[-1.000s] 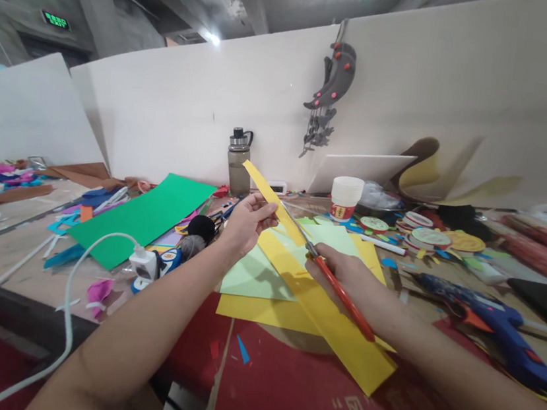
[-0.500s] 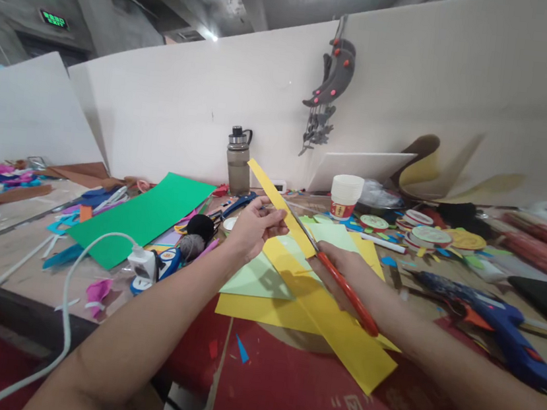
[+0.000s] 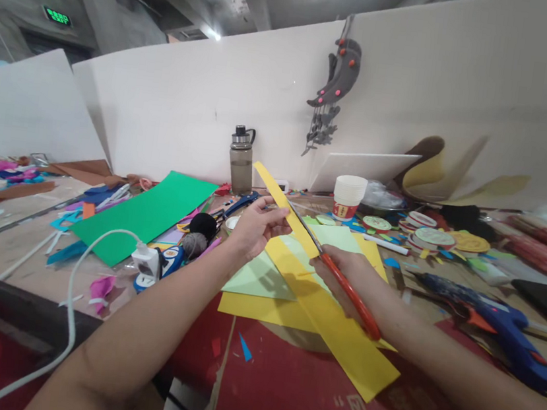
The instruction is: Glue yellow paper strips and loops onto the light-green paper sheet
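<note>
My left hand (image 3: 261,229) pinches a narrow yellow paper strip (image 3: 275,188) between thumb and fingers, the strip slanting up and away toward the bottle. My right hand (image 3: 339,273) is wrapped round a pair of scissors with red handles (image 3: 349,294). The scissor blades lie along the strip's right edge; whether they are apart is hard to see. Below the hands a wider yellow paper strip (image 3: 358,362) slants toward me over a pale green sheet (image 3: 257,276) and a yellow sheet (image 3: 260,310).
A green sheet (image 3: 147,216) and a white plug with its cable (image 3: 147,263) lie to the left. Behind stand a grey bottle (image 3: 242,164) and stacked paper cups (image 3: 348,197). At right is a blue glue gun (image 3: 498,326). A red box (image 3: 329,405) is nearest me.
The whole view has shifted slightly, so everything sits a little further right. Both hands keep their hold on the strip and the scissors, with little visible movement.
</note>
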Action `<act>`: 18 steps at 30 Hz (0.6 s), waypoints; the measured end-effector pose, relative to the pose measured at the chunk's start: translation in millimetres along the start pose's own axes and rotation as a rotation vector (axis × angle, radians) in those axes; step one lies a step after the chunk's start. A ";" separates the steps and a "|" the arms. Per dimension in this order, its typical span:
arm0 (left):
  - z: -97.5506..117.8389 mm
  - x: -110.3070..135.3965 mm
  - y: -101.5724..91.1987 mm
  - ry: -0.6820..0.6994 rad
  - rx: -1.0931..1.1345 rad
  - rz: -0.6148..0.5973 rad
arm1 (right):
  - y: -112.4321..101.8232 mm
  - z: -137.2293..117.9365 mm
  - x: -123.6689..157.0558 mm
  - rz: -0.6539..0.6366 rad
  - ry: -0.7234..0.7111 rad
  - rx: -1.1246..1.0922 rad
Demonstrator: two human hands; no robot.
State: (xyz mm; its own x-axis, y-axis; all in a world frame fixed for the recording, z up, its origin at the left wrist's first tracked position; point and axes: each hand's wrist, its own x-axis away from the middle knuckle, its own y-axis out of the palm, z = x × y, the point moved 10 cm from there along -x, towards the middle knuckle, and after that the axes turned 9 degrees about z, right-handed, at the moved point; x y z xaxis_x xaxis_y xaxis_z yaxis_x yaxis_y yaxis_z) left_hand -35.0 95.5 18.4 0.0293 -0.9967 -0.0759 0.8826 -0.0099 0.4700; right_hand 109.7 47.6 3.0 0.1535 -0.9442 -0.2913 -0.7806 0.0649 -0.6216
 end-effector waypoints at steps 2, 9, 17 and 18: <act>2.1 -2.6 -3.7 -0.002 0.000 0.020 | 0.2 -2.8 0.7 -0.014 0.006 0.012; 4.0 -6.0 -10.2 0.021 0.025 0.074 | -0.9 -12.6 4.6 -0.050 -0.101 0.028; -4.4 -6.8 -10.7 -0.064 0.048 0.066 | 3.8 -1.3 0.4 -0.088 -0.083 0.001; -5.4 -8.3 -12.5 -0.083 0.053 0.074 | 4.6 -0.3 -0.3 -0.092 -0.072 -0.010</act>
State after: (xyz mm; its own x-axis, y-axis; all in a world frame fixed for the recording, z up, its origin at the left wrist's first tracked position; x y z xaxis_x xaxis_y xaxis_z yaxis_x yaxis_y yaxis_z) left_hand -43.8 104.3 8.4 0.0521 -0.9981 0.0327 0.8534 0.0615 0.5176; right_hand 106.0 48.1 0.4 0.2675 -0.9203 -0.2853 -0.7675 -0.0246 -0.6406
